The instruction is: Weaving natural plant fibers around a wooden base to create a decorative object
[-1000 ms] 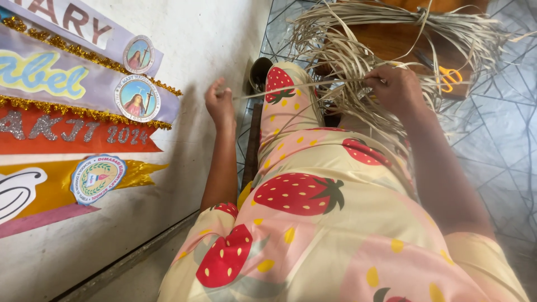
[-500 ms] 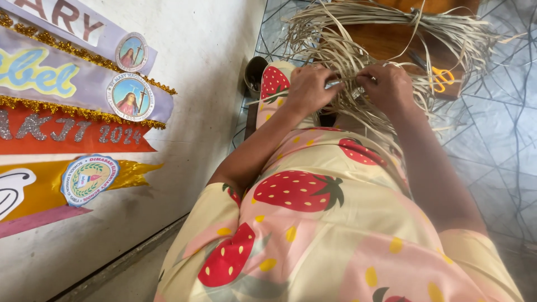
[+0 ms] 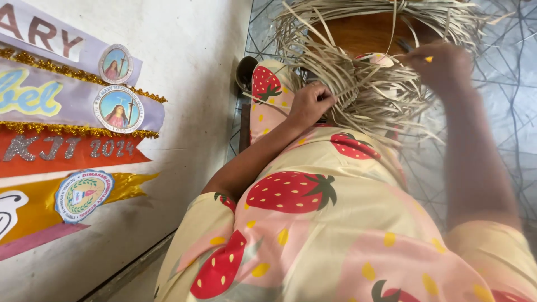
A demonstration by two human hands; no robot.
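The left hand (image 3: 309, 103) is curled into a loose fist, its fingers pinched shut on a few of the pale dried leaf strips (image 3: 358, 84) at the near left edge of the heap, just above the knee. The right hand (image 3: 443, 64) is stretched out further, blurred by motion, with its fingers bent at the far right side of the heap, close to something yellow (image 3: 428, 59) that peeks out beside the knuckles; the blur hides whether it grips a strip or merely touches them. The strips themselves lie in a loose, tangled mound across the lap and over a brown wooden board (image 3: 363, 33), with long ends fanning out past the board's edges on every side and up to the top of the view. The person wears a yellow and pink dress (image 3: 313, 218) printed with large strawberries, which fills the lower middle of the view. To the left, room is tight: a white wall (image 3: 190, 67) runs close beside the left arm, hung with purple, orange and yellow paper ribbons (image 3: 84, 106) trimmed in gold tinsel and carrying round picture medallions. A dark round object (image 3: 246, 70) sits at the foot of the wall, just beside the knee and near the left edge of the strips. To the right there is more open space, where a grey tiled floor (image 3: 509, 112) with thin crack-like lines spreads away beyond the right arm. The floor continues behind the heap at the top left, between the wall and the strips.
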